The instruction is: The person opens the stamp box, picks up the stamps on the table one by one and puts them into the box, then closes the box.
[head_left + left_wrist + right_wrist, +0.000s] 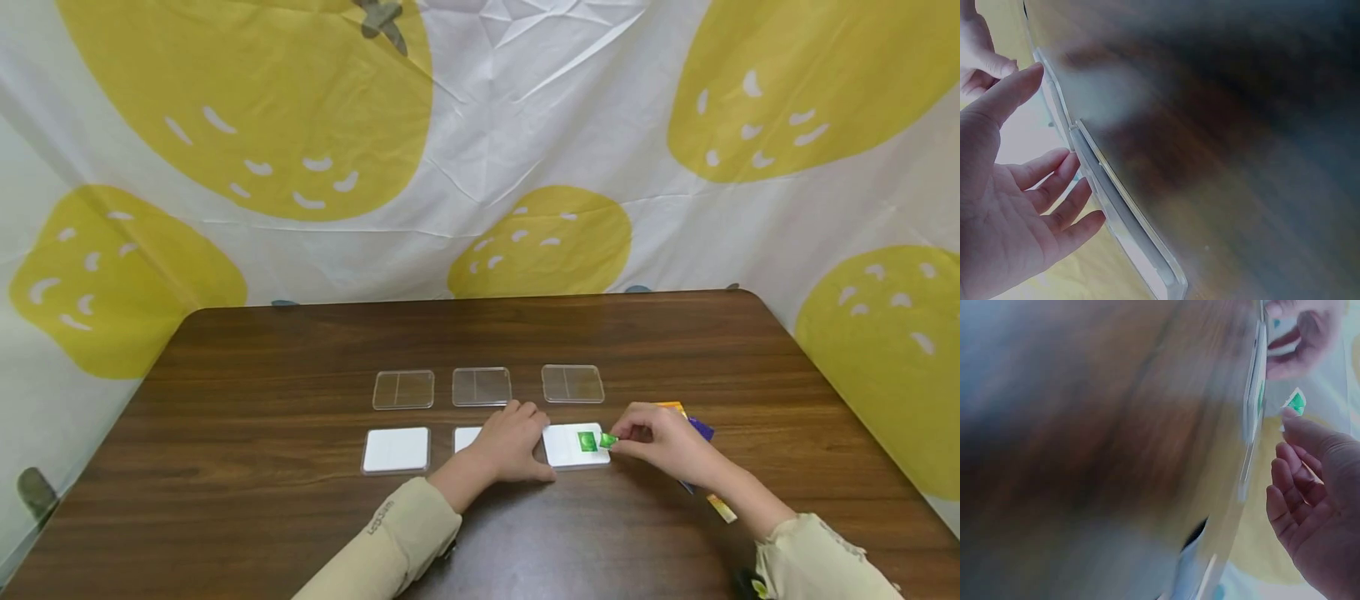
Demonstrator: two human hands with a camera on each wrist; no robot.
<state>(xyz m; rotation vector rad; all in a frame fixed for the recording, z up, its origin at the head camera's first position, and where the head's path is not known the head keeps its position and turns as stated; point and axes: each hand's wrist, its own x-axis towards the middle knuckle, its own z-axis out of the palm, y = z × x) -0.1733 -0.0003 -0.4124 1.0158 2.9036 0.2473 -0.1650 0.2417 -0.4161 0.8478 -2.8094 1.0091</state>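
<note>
My right hand (667, 442) pinches a small green piece (608, 440) with a white edge between thumb and fingertips. It is held at the right end of a white card in a shallow clear case (558, 457). A green square (587, 442) lies on that card. My left hand (506, 450) rests with relaxed fingers at the card's left edge, partly covering a second white card case (467, 437). In the left wrist view, the left fingers (1075, 215) are loosely bent beside the case edges. The right wrist view shows the pinched green piece (1296, 402) up close.
Another white card case (396, 450) lies at the left of the row. Behind stand three flat clear covers, left (403, 390), middle (482, 387) and right (573, 383). Purple (702, 428) and orange (722, 508) flat pieces lie partly under my right hand and forearm.
</note>
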